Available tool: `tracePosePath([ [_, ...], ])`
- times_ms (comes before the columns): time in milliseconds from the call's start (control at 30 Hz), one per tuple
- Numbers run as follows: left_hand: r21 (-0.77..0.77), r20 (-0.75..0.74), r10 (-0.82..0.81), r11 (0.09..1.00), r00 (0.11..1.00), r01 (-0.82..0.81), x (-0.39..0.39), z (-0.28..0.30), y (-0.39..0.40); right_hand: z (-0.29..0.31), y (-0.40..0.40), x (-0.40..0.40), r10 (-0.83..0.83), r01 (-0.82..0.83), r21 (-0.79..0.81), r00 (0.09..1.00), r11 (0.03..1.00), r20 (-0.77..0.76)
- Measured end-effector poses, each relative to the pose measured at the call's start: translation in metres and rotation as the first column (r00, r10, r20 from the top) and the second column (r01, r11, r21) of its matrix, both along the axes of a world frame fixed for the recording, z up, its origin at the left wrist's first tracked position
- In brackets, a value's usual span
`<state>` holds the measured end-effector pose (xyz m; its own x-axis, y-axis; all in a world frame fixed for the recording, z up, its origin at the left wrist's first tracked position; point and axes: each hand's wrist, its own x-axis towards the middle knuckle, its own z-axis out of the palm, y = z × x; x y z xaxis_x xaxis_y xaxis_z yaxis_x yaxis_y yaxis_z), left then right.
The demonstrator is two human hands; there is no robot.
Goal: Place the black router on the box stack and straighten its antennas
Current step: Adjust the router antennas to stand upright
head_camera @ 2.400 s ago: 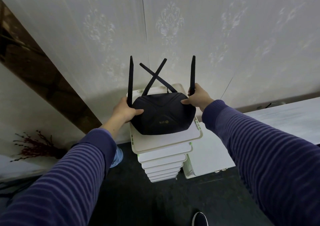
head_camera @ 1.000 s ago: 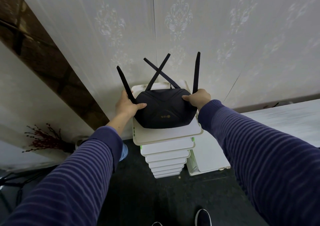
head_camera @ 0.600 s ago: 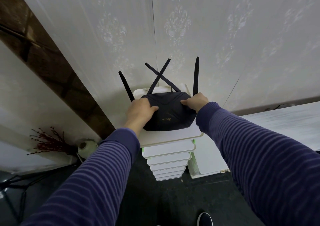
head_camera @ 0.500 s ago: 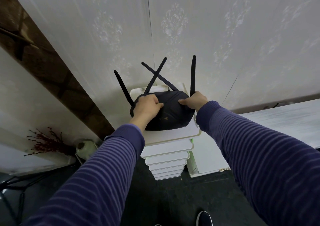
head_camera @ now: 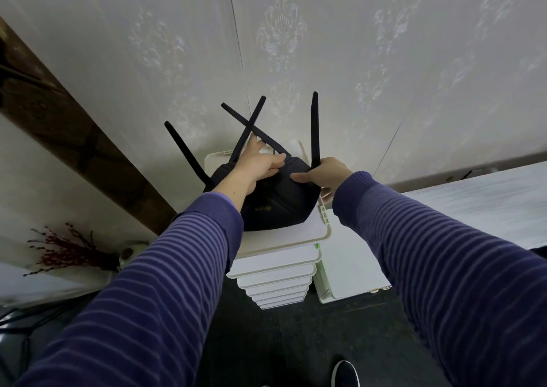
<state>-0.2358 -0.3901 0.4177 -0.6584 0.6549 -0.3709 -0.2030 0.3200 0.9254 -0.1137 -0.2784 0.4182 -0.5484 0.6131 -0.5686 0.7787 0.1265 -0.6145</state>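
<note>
The black router (head_camera: 278,206) lies flat on the top box of a tall stack of white boxes (head_camera: 284,240) against the wall. Its two middle antennas cross in an X, the far-left antenna (head_camera: 186,154) leans outward to the left, and the right antenna (head_camera: 315,129) stands upright. My left hand (head_camera: 256,167) reaches over the router's back, fingers at the base of the crossed middle antennas (head_camera: 247,127); whether they clasp one I cannot tell. My right hand (head_camera: 324,173) grips the router's right rear corner, by the base of the right antenna.
A patterned white wall (head_camera: 296,46) stands directly behind the stack. A white cabinet top (head_camera: 473,203) lies to the right, another white box (head_camera: 349,268) on the dark floor beside the stack. Dried red branches (head_camera: 65,253) sit low left. My shoe (head_camera: 344,372) shows at the bottom.
My left hand left the router's left edge and slid across its top to the crossed middle antennas. The left antenna now leans outward. My right hand stayed on the right corner.
</note>
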Motion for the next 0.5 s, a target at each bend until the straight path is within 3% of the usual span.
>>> tracePosePath([
  [133,0.000,-0.092,-0.016,1.000,0.996,0.016,-0.001,-0.006,0.004,0.001,0.002,-0.004,-0.018,0.018,-0.014,1.000,1.000,0.013],
  [367,-0.193,-0.351,-0.199,0.971,0.915,0.137,-0.002,-0.007,0.014,0.003,0.002,-0.009,0.007,-0.008,0.016,0.999,1.000,0.041],
  [500,-0.238,-0.402,-0.250,0.958,0.881,0.163,-0.003,-0.007,0.017,0.005,0.003,-0.010,0.013,-0.015,0.024,0.999,1.000,0.051],
])
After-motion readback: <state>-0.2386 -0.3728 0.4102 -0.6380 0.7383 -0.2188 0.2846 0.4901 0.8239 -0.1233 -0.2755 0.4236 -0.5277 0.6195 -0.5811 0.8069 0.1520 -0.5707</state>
